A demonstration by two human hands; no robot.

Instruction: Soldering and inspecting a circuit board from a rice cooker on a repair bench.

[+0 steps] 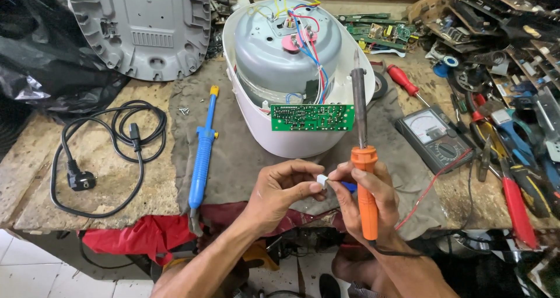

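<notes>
My right hand [366, 194] grips an orange-handled soldering iron [361, 152] upright, its tip pointing up beside the appliance. My left hand [283, 188] pinches a small white part [321, 181] between thumb and fingers, and my right fingertips touch the same part. Just beyond the hands stands an opened white appliance [291, 76] upside down, showing a grey metal pot shell, coloured wires and a green circuit board [312, 117] hanging at its front.
A blue desoldering pump [202, 152] lies left of the appliance. A black power cord [108, 152] is coiled at the left. A grey base cover [143, 26] leans at the back. An analog multimeter [434, 137], screwdrivers, pliers and circuit boards crowd the right side.
</notes>
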